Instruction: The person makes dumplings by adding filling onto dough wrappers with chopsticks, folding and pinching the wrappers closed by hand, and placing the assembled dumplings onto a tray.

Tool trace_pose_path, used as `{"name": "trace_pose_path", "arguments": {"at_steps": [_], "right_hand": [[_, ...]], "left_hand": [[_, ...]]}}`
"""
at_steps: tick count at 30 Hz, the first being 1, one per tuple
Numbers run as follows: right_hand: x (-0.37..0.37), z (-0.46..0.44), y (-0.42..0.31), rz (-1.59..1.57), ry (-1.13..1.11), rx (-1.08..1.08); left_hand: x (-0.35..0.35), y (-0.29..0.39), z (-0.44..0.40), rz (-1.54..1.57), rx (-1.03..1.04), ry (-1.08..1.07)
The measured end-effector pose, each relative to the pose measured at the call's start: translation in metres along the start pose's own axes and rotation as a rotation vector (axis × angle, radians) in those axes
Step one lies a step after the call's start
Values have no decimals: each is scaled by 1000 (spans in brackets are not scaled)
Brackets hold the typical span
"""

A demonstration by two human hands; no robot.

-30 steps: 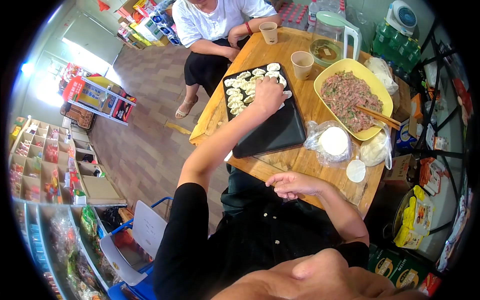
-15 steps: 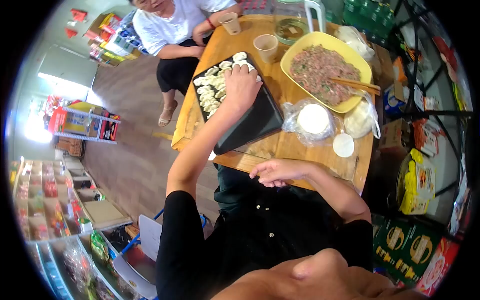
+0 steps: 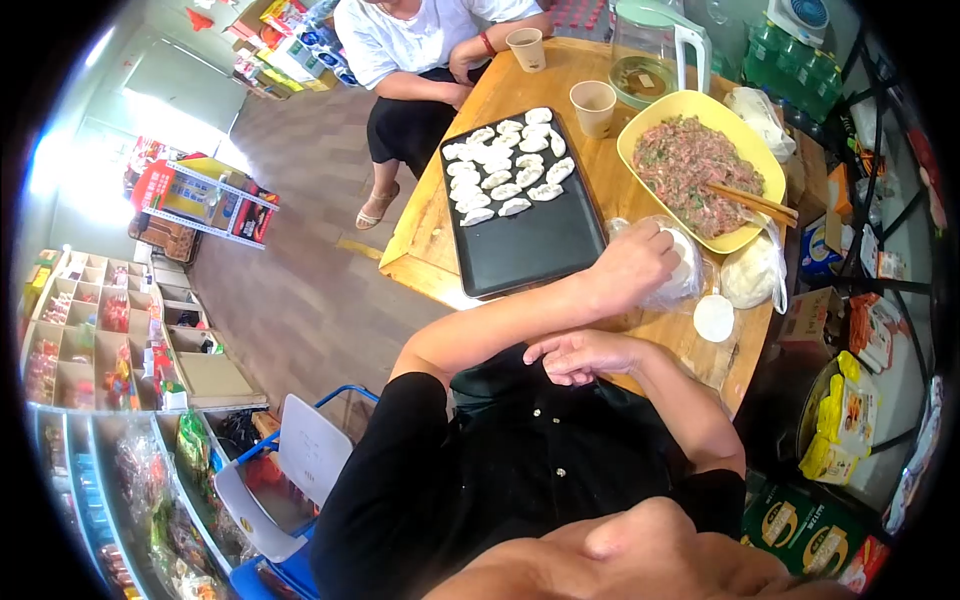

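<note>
My left hand (image 3: 637, 265) reaches across to the stack of round white dumpling wrappers (image 3: 685, 265) in a clear plastic bag. Its fingers are bent together at the stack's edge; whether they pinch a wrapper is hidden. My right hand (image 3: 588, 356) rests near the table's front edge, palm turned up, fingers loosely curled and apart, holding nothing. A single wrapper (image 3: 713, 318) lies on the wood right of the stack. On the black tray (image 3: 525, 250), several folded dumplings (image 3: 500, 178) fill the far part in rows.
Beyond the wrappers is a yellow bowl (image 3: 770, 170) of minced filling with chopsticks (image 3: 752, 203). A bag of dough (image 3: 750, 275) sits beside it. Paper cups (image 3: 593, 108) and a clear jug (image 3: 643, 75) stand farther back. Another person (image 3: 430, 50) sits beyond the table. A chair (image 3: 315, 450) is at left.
My left hand has moved off the dumplings on the tray, right and toward me, to the wrapper stack. The right hand stays near the table edge. The whole view has shifted.
</note>
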State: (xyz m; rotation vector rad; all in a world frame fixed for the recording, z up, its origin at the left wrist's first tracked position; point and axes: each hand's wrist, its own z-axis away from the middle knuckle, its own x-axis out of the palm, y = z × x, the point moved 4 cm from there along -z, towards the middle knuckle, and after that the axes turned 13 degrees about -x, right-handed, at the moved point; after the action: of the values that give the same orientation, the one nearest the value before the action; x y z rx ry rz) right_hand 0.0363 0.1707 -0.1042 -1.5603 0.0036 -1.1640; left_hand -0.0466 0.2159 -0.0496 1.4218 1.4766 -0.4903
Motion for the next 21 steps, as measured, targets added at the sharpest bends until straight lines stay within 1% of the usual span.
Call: {"name": "trace_pose_path", "arguments": {"at_steps": [4, 9, 15, 21], "right_hand": [[1, 1, -1, 14, -14, -12], [4, 0, 0, 108, -11, -27], [3, 0, 0, 177, -3, -23], [1, 0, 3, 163, 9, -26]], "left_hand": [[-3, 4, 1, -23, -11, -9], [-8, 13, 3, -62, -3, -55], [-7, 13, 6, -63, -19, -28], [-7, 13, 5, -39, -42, -33]]}}
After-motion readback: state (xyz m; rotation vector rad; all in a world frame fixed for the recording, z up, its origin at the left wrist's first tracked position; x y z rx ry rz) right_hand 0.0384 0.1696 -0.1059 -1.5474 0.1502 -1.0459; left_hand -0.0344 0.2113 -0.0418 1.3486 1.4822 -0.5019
